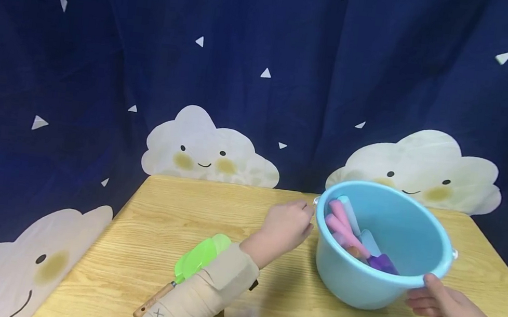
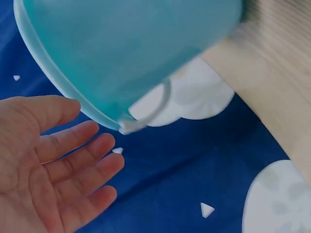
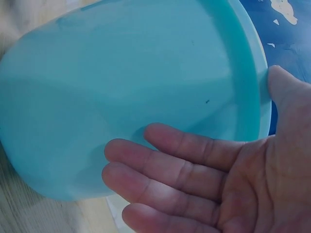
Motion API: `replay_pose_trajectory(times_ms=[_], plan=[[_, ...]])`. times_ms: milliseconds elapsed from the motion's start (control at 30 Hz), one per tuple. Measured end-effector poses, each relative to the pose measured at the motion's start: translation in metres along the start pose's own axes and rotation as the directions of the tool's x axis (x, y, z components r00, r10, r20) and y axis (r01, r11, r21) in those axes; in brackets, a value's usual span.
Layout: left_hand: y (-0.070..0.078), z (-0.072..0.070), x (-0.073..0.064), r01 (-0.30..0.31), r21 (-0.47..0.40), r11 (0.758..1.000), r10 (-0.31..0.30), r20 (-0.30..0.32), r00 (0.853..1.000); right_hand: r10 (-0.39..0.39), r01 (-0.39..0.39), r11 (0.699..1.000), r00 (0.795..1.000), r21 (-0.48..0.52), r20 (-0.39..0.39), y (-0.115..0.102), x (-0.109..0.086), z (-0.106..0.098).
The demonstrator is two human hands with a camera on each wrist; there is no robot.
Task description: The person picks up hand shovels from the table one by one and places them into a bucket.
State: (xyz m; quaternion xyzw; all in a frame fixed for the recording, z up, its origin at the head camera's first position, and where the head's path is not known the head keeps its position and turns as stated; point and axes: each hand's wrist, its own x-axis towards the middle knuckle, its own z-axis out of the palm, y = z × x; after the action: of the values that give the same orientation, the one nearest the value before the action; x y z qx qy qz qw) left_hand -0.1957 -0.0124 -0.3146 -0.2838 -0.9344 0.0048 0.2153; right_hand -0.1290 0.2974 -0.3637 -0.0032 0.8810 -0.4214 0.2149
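Note:
A light blue bucket stands on the right part of the wooden table, its mouth facing me. Inside lie pink handles, a purple blade and light blue pieces that look like toy sand tools. Beside the bucket's left handle mount is my left hand; its fingers are loosely bent and hold nothing in the left wrist view. At the near right rim, my right hand has its thumb against the edge. Its fingers stretch out straight along the outer wall in the right wrist view.
A green shovel with a wooden handle lies on the table at the left, partly behind my wrapped left forearm. Small dark parts and a blurred whitish thing show beside that forearm. A dark blue curtain with clouds hangs behind the table.

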Motion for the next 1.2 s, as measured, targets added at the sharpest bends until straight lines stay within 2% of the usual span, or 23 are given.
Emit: replay_pose_trajectory(times_ms=[100,433,600,733,933,1200], plan=[[-0.009,0.004,-0.005,0.044,0.009,0.999,-0.044,0.062,0.997,0.001,-0.001,1.0,1.0,0.002,0.001,0.001,0.001,0.0],[-0.036,0.014,-0.029,0.117,0.041,0.992,-0.119,0.076,0.99,-0.011,0.011,1.0,1.0,0.004,0.013,0.001,0.001,0.001],[-0.046,0.014,-0.036,0.154,0.045,0.987,-0.159,0.144,0.977,-0.01,0.01,1.0,1.0,0.003,0.014,0.001,0.002,0.001],[-0.054,0.017,-0.043,0.201,0.067,0.977,-0.211,0.23,0.95,0.002,-0.003,1.0,1.0,0.003,0.017,-0.001,0.003,0.001],[-0.064,0.02,-0.054,0.278,0.105,0.955,-0.297,0.361,0.884,0.006,-0.005,1.0,1.0,-0.002,0.018,-0.002,0.002,0.0],[-0.079,0.025,-0.072,0.352,0.095,0.931,-0.355,0.454,0.817,0.013,-0.013,1.0,0.999,0.001,0.034,-0.001,0.004,0.0]])
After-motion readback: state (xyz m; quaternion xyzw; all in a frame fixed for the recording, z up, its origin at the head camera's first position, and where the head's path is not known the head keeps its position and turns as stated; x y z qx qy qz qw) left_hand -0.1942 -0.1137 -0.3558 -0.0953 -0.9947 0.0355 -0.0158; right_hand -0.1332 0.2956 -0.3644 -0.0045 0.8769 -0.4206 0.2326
